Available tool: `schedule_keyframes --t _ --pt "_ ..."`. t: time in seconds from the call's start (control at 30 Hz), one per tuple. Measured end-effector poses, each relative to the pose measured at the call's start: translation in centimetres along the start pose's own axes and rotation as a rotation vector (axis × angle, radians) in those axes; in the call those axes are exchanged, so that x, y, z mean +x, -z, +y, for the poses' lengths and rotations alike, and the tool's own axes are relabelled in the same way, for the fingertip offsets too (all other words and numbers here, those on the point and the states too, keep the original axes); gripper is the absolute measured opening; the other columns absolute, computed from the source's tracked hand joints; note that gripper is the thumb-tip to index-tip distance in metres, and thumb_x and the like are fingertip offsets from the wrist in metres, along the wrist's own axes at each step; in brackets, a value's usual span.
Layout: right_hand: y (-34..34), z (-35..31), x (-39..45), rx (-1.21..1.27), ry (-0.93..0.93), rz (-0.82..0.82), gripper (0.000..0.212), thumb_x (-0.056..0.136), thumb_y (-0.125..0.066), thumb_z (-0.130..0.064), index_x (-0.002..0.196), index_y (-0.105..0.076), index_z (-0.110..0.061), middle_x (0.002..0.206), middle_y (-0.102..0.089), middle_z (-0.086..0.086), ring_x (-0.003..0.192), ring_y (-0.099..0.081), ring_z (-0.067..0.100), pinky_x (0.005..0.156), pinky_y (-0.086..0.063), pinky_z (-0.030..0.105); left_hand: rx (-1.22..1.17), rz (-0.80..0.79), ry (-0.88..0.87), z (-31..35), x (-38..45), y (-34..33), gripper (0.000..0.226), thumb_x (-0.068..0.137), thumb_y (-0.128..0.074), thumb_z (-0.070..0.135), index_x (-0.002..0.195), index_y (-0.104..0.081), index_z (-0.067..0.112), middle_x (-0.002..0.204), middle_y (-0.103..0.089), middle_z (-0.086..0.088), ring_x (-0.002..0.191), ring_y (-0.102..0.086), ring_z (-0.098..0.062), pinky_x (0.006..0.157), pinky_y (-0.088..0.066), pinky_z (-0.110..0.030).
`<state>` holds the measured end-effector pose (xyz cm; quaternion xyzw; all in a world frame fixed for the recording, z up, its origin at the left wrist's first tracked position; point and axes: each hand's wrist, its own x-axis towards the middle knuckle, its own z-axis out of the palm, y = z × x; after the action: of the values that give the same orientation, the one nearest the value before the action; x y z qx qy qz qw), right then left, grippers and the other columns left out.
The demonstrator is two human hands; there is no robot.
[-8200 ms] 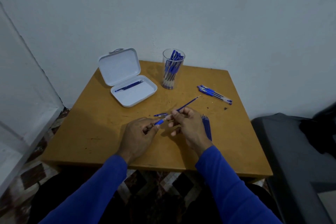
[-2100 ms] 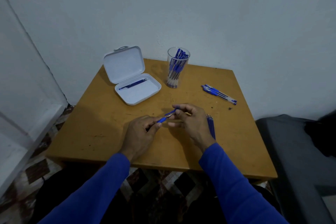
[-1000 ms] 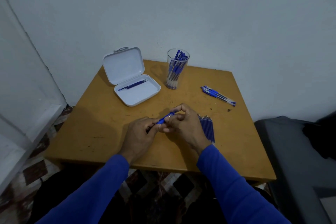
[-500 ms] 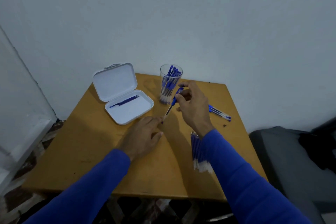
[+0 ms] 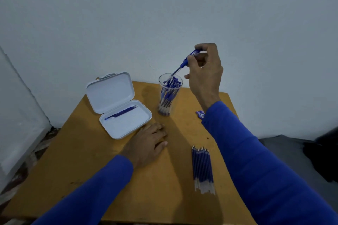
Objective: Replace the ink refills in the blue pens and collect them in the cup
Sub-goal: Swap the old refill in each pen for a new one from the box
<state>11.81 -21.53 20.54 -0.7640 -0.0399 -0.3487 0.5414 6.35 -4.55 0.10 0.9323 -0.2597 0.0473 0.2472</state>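
Note:
My right hand [image 5: 204, 73] pinches a blue pen [image 5: 182, 65] near its cap end and holds it tilted over the clear cup [image 5: 169, 95], the pen's tip just inside the rim. The cup stands at the back of the wooden table [image 5: 91, 179] and holds several blue pens. My left hand [image 5: 148, 142] rests flat on the table, fingers relaxed, holding nothing. A row of several blue refills [image 5: 203, 168] lies to the right of it. Loose blue pens [image 5: 200, 114] peek out behind my right sleeve.
An open white case [image 5: 118, 113] with refills inside lies at the back left of the table. A pale wall runs right behind the table. A dark grey seat [image 5: 292, 151] stands to the right.
My right hand lifted the pen away from the left hand and carried it up over the cup. My left hand let go and settled flat on the table.

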Motion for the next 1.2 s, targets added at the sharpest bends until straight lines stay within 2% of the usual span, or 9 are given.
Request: schedule_keyframes --t 0.17,0.3,0.47,0.6,0.73,0.83,0.93,1.07,1.2 --pt "-1.6 2.1 0.1 -0.078 0.015 -0.064 0.02 0.095 -0.063 -0.004 0.109 -0.059 -0.019 0.089 -0.063 -0.007 0.083 -0.066 0.013 0.068 -0.062 0.042 0.029 -0.016 0.019 0.0 0.0 -0.1 0.047 0.102 -0.044 0.051 0.142 -0.055 0.028 0.157 -0.037 0.013 0.145 -0.029 -0.008 0.122 -0.026 -0.038" --pt "-3.0 4.3 0.0 -0.304 0.075 -0.208 0.013 0.096 -0.065 -0.008 0.107 -0.068 -0.015 0.099 -0.065 -0.001 0.087 -0.061 0.01 0.081 -0.058 0.03 0.05 -0.021 0.019 -0.1 0.0 -0.3 0.049 0.102 -0.041 0.052 0.143 -0.055 0.028 0.157 -0.036 0.013 0.147 -0.026 -0.006 0.123 -0.026 -0.038" --pt "-3.5 5.5 -0.2 -0.463 0.033 -0.336 0.015 0.097 -0.064 -0.016 0.109 -0.072 -0.014 0.102 -0.073 0.0 0.095 -0.065 0.017 0.082 -0.059 0.039 0.056 -0.012 0.01 -0.3 0.0 -0.5 0.055 0.1 -0.034 0.057 0.142 -0.056 0.029 0.157 -0.037 0.013 0.146 -0.028 -0.007 0.122 -0.028 -0.038" --pt "-3.7 5.9 -0.3 -0.501 -0.018 -0.395 0.013 0.097 -0.064 -0.016 0.107 -0.072 -0.014 0.101 -0.073 0.003 0.091 -0.066 0.019 0.079 -0.061 0.04 0.065 -0.011 0.013 -0.3 0.1 -0.5 0.051 0.102 -0.04 0.054 0.143 -0.054 0.028 0.158 -0.036 0.012 0.146 -0.027 -0.007 0.122 -0.027 -0.038" --pt "-3.5 5.6 -0.1 -0.526 -0.008 -0.405 0.021 0.1 -0.061 -0.015 0.112 -0.077 -0.009 0.111 -0.075 0.005 0.095 -0.066 0.015 0.084 -0.055 0.027 0.067 -0.009 0.016 -0.3 0.1 -0.4 0.051 0.102 -0.04 0.053 0.144 -0.053 0.028 0.159 -0.035 0.012 0.147 -0.025 -0.007 0.122 -0.026 -0.036" --pt "-2.8 5.6 -0.4 -0.509 0.028 -0.366 0.021 0.101 -0.06 -0.015 0.111 -0.077 -0.01 0.109 -0.074 0.002 0.089 -0.059 0.007 0.07 -0.04 0.007 0.061 -0.005 0.008 -0.1 0.1 -0.3 0.051 0.102 -0.041 0.052 0.145 -0.052 0.028 0.158 -0.036 0.011 0.146 -0.026 -0.007 0.122 -0.026 -0.036" --pt "-1.3 6.0 -0.9 -0.473 0.008 -0.29 0.019 0.101 -0.06 -0.016 0.11 -0.076 -0.012 0.106 -0.072 -0.001 0.089 -0.058 0.005 0.067 -0.039 0.002 0.061 -0.005 0.01 0.1 0.2 -0.3 0.049 0.103 -0.043 0.05 0.145 -0.053 0.027 0.158 -0.036 0.01 0.145 -0.027 -0.008 0.122 -0.024 -0.033" --pt "1.3 6.8 -1.4 -0.515 -0.028 -0.29 0.017 0.1 -0.061 -0.016 0.107 -0.077 -0.012 0.102 -0.073 -0.002 0.088 -0.059 0.007 0.074 -0.041 0.01 0.098 0.021 0.011 0.5 0.7 -0.3 0.043 0.102 -0.047 0.045 0.138 -0.059 0.026 0.153 -0.043 0.008 0.14 -0.035 -0.01 0.119 -0.029 -0.031" --pt "4.3 9.3 -2.4 -0.633 -0.172 -0.341 0.016 0.099 -0.06 -0.011 0.098 -0.076 -0.011 0.094 -0.074 0.002 0.084 -0.065 0.013 0.068 -0.047 0.016 0.09 0.068 0.013 1.9 1.7 -0.7 0.039 0.1 -0.05 0.04 0.134 -0.063 0.024 0.146 -0.049 0.005 0.134 -0.039 -0.012 0.115 -0.034 -0.03"
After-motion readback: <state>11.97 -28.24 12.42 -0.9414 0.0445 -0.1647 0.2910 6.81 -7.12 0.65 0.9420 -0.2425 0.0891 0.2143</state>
